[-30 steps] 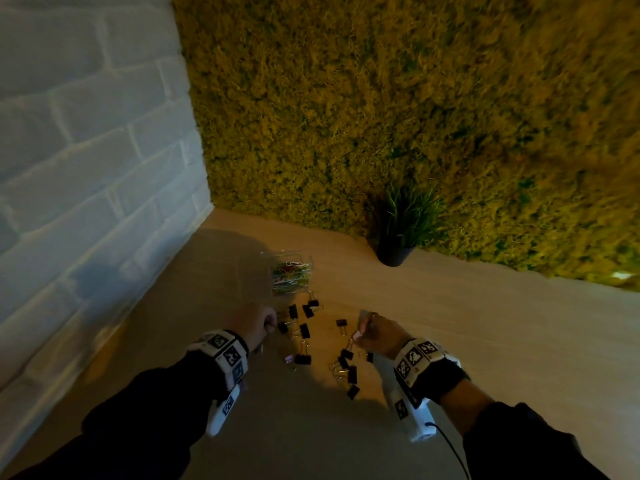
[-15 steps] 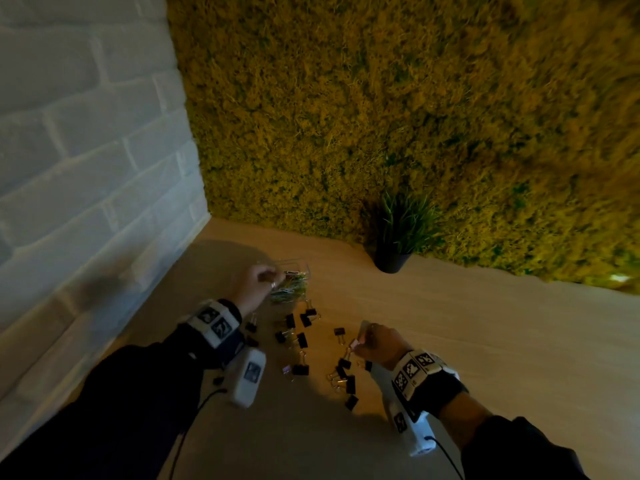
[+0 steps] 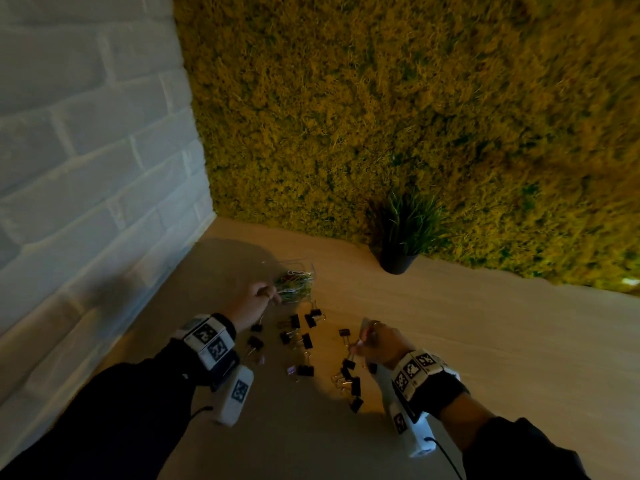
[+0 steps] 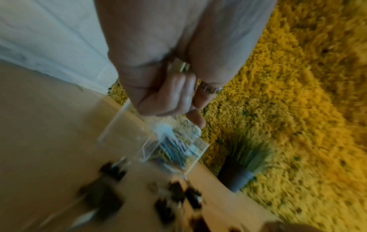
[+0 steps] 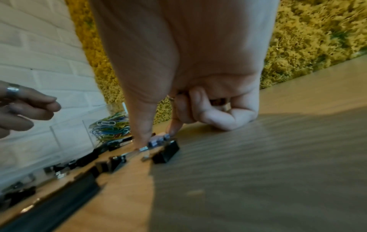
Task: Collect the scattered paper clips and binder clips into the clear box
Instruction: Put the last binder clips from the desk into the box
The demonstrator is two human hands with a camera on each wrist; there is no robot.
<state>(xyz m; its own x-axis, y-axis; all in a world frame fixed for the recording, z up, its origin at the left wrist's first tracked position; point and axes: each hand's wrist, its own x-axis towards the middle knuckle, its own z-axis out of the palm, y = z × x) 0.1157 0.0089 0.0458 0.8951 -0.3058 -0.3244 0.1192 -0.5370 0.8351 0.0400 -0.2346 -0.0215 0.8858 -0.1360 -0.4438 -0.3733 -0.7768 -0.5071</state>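
Note:
The clear box (image 3: 300, 270) stands on the wooden table (image 3: 485, 341), holding a heap of coloured paper clips (image 3: 294, 289). My left hand (image 3: 272, 299) hovers at the box's near left side with its fingers curled, and I see nothing in them. Several black binder clips (image 3: 306, 341) lie scattered between my hands. My right hand (image 3: 358, 344) is down on the table; its thumb and forefinger pinch the wire handles of a small binder clip (image 5: 157, 141), beside a black one (image 5: 165, 152). In the left wrist view the box (image 4: 123, 136) is blurred below my curled fingers (image 4: 168, 97).
A small potted plant (image 3: 396, 261) stands at the back against the moss wall (image 3: 381, 116). A white brick wall (image 3: 86, 168) runs along the table's left side. Bare tabletop stretches to the right of my right hand.
My left hand went from the scattered clips up to the box and has now drawn back slightly from its rim. My right hand stayed low over the right group of binder clips.

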